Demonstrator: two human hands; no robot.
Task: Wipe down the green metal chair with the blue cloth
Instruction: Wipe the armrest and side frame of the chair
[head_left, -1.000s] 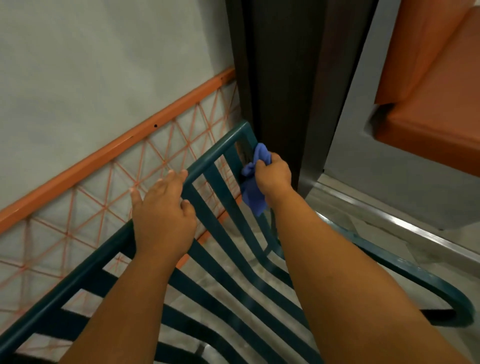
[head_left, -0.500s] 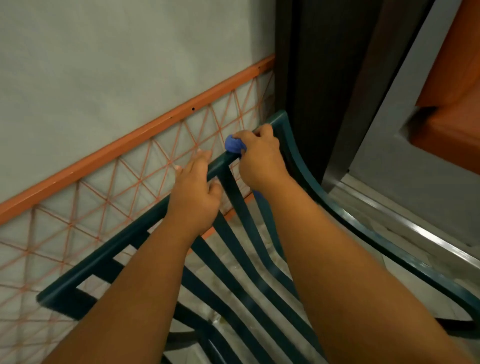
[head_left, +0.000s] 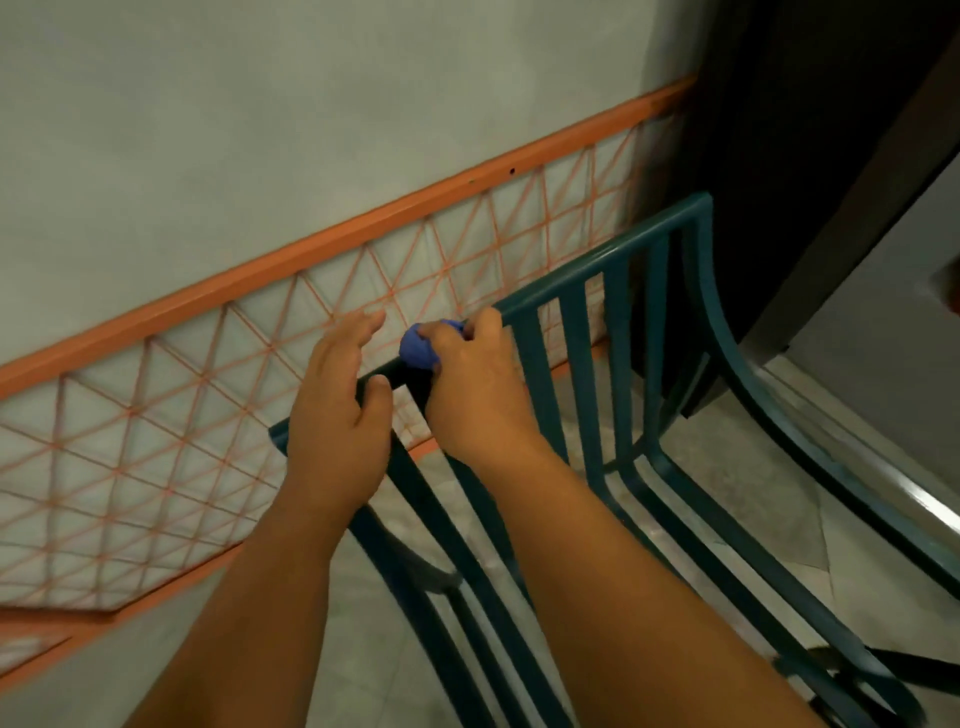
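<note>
A pale, matte wall (head_left: 260, 130) fills the upper part of the view, crossed by a slanted orange rail (head_left: 322, 244) with a lattice panel (head_left: 156, 441) of thin orange lines forming triangles beneath it. Below the rail, a marbled tile floor (head_left: 727, 467) shows glossy between the chair's bars. To the right of the rail stands a dark door frame (head_left: 779, 156).

The green metal chair (head_left: 717, 322) stands just in front of the rail, its painted tubular top bar straight, its flat slats running down into a curved seat, and its side frame sweeping in a smooth arc.

The left hand (head_left: 337, 415) rests over the chair's top bar near its left corner, fingers extended past it and thumb hooked under; its grip is loose, not clenched. Just right of it, the right hand (head_left: 478, 384) grips the blue cloth (head_left: 418, 349), bunched into a soft wad, pressed against the same top bar.
</note>
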